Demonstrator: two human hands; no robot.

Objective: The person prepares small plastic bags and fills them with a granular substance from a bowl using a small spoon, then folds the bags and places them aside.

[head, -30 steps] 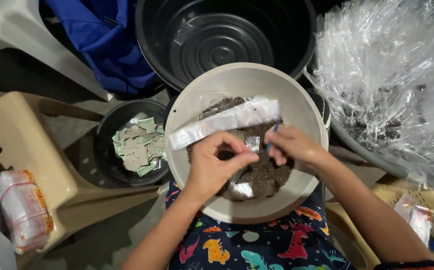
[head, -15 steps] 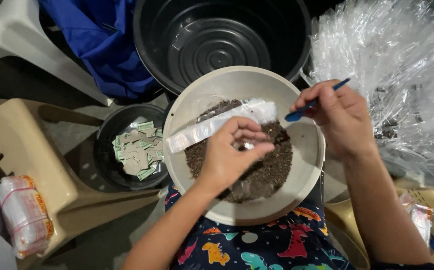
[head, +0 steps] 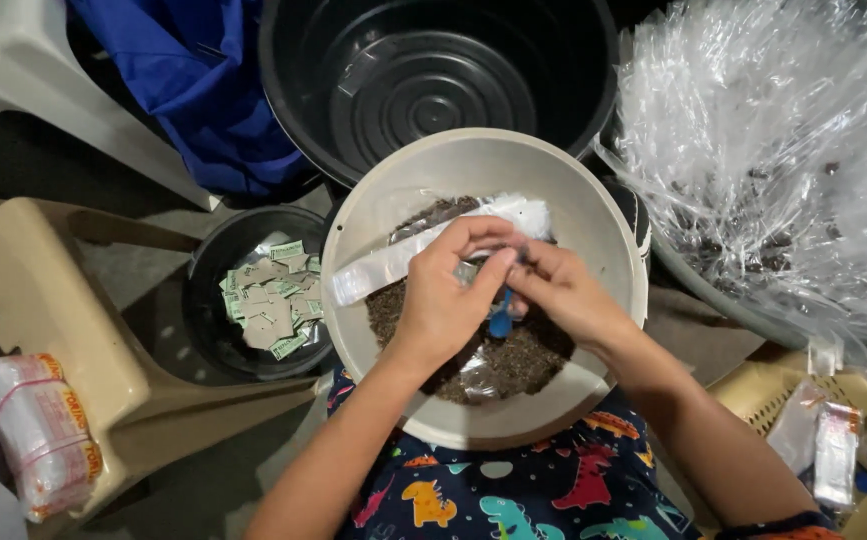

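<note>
A beige round bowl (head: 593, 210) rests on my lap with dark brown granular stuff (head: 523, 365) in it. A long clear plastic bag (head: 393, 262) lies across the bowl. My left hand (head: 448, 290) pinches a small clear packet at the bowl's middle. My right hand (head: 563, 290) meets it from the right and holds a small blue scoop (head: 500, 322), its tip pointing down over the brown stuff. The fingers of both hands touch around the packet, which is mostly hidden.
A large black tub (head: 433, 80) stands behind the bowl. A small black bowl (head: 223, 320) of greenish paper slips (head: 268, 300) sits to the left. A heap of filled clear packets (head: 773, 160) lies on the right. A beige stool (head: 43, 330) and a banded bundle (head: 43, 430) are at left.
My right hand, which had lifted the blue scoop up to the right, has come back down to the bowl's middle and joined my left hand at the small packet.
</note>
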